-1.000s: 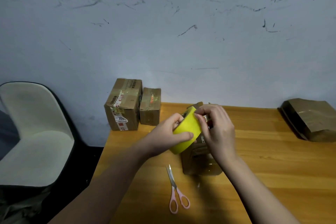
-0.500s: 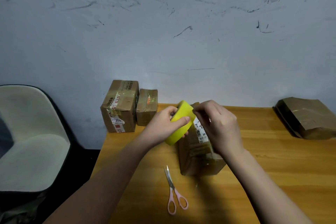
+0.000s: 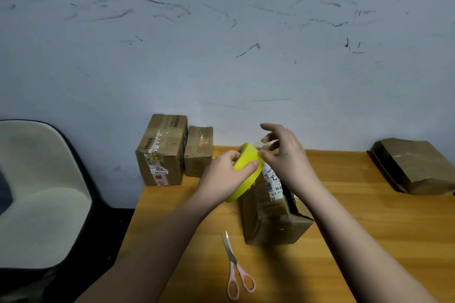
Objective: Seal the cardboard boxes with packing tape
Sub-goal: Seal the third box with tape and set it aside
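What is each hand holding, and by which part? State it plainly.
The left hand grips the yellow tape roll around its outer rim. The right hand pinches the clear free end of the tape between its fingers, above the cardboard box.

Big cardboard box (image 3: 161, 150) left of centre frame carries a white label reading "300". The centre box (image 3: 273, 206) shows a barcode label (image 3: 272, 183), digits "00 015" readable, remainder too small.
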Demonstrator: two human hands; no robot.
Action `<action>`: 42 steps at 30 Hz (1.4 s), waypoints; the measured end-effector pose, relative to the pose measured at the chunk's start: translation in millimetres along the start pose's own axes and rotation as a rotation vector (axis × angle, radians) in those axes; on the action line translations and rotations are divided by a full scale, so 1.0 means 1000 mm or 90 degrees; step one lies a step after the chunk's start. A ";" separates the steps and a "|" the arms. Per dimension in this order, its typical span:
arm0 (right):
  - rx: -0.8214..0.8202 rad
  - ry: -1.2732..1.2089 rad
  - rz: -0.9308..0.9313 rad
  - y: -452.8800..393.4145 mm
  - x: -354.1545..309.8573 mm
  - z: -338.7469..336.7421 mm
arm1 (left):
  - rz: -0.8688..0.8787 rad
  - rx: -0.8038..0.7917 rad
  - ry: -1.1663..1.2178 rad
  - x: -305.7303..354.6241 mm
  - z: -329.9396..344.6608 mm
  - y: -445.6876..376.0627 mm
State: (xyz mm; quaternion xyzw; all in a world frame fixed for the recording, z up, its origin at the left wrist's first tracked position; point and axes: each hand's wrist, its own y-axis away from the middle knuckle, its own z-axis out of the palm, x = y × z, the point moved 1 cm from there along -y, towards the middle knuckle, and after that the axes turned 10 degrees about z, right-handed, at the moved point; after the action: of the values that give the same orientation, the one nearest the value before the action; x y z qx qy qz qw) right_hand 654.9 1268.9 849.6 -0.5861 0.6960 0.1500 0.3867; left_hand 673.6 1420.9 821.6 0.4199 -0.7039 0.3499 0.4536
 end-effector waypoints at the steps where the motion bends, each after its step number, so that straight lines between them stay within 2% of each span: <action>1: 0.012 -0.009 0.015 0.000 -0.001 0.001 | 0.003 0.001 -0.015 -0.002 -0.001 -0.001; 8: -0.028 -0.065 0.107 -0.007 -0.003 0.001 | 0.006 0.003 -0.024 -0.009 -0.004 0.000; 12: -0.022 0.034 0.084 -0.009 -0.001 0.000 | -0.001 0.012 0.057 -0.008 -0.005 0.003; 18: -0.140 -0.270 0.135 -0.007 0.003 0.002 | -0.016 0.020 0.132 -0.002 -0.013 0.007; 21: -0.153 -0.313 0.141 -0.005 -0.002 0.004 | -0.053 -0.029 0.219 0.004 -0.016 0.009; 25: -0.178 -0.250 0.146 -0.012 -0.008 0.002 | -0.055 -0.120 0.317 0.005 -0.022 0.019; 29: -0.144 -0.220 0.145 -0.021 -0.010 -0.010 | 0.000 -0.162 0.360 0.005 -0.023 0.025; 32: -0.109 -0.173 0.135 -0.022 -0.009 -0.017 | 0.040 -0.160 0.274 0.001 -0.021 0.021; 34: -0.030 -0.114 0.112 -0.019 -0.008 -0.021 | 0.045 -0.145 0.212 0.000 -0.018 0.017; 36: 0.046 -0.016 0.083 -0.016 -0.014 -0.028 | 0.027 -0.130 0.208 0.008 -0.014 0.012; 39: 0.155 0.186 -0.014 -0.010 -0.036 -0.051 | -0.020 -0.142 0.290 0.025 -0.006 0.000; 41: 0.221 0.201 -0.095 -0.007 -0.057 -0.077 | -0.058 -0.129 0.324 0.031 0.002 -0.008; 42: 0.221 0.215 -0.133 -0.006 -0.065 -0.086 | -0.076 -0.120 0.337 0.032 0.005 -0.011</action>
State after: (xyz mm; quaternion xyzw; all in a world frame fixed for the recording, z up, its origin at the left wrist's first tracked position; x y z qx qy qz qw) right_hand 629.8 1255.7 953.8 -0.5964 0.7017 -0.1121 0.3733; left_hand 673.9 1403.2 850.3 0.3104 -0.5644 0.3533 0.6785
